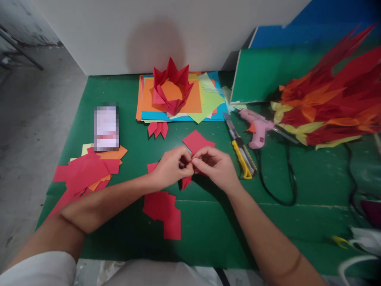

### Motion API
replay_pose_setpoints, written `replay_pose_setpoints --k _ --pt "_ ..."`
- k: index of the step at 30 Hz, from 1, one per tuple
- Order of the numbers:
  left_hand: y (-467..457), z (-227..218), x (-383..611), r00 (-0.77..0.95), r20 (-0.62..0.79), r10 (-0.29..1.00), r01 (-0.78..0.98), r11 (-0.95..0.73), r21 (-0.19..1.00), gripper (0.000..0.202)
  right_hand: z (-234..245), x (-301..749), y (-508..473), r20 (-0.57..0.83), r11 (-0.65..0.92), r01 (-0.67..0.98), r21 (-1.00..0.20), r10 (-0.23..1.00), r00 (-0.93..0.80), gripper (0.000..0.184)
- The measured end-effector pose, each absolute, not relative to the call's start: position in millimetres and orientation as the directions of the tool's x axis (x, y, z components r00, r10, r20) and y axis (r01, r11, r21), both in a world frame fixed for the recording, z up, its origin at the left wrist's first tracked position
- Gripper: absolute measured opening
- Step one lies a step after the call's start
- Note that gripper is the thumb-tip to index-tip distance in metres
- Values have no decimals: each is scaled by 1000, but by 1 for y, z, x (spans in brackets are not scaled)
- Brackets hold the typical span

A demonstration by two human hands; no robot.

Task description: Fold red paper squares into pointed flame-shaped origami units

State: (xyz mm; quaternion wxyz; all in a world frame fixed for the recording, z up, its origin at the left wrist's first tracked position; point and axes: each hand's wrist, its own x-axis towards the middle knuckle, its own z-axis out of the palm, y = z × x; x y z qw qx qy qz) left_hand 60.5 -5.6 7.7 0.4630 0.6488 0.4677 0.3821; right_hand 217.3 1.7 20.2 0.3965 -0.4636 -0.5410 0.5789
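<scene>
My left hand (171, 167) and my right hand (216, 166) meet at the middle of the green table (312, 222), both pinched on a small folded red paper piece (186, 181) whose tip hangs below the fingers. A flat red paper square (198, 141) lies just behind the hands. Several red squares (163, 210) lie under my left wrist. A red folded paper crown (172, 88) stands on a stack of coloured sheets (205, 104) at the back. Small folded red pieces (158, 129) lie in front of the stack.
A phone (106, 128) and a heap of red and orange squares (86, 174) lie at the left. A yellow utility knife (241, 153) and a pink glue gun (257, 129) with a black cord lie at the right. A large red-orange paper piece (333, 99) fills the far right.
</scene>
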Motion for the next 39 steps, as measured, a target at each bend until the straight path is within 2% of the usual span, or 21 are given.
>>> replay_pose_setpoints --k 6,13,24,30,33,39 --pt "-4 10 62 258 28 966 254 -96 962 11 21 218 3 -145 -135 57 -989 962 -231 23" --pt "-2 10 62 279 -38 960 177 -13 984 10 21 221 5 -196 -189 52 -981 953 -229 26" --pt "-3 12 64 331 -101 938 94 74 993 9 20 216 1 -71 -48 106 -993 973 -218 24" --pt "-2 14 63 316 -117 941 86 94 992 7 20 214 -2 27 48 200 -979 994 -108 20" --pt "-1 14 62 297 -120 947 109 91 990 14 21 215 -3 36 53 189 -981 995 -90 19" --pt "0 14 62 307 -118 944 98 91 991 15 20 213 -2 24 34 113 -993 996 -90 19"
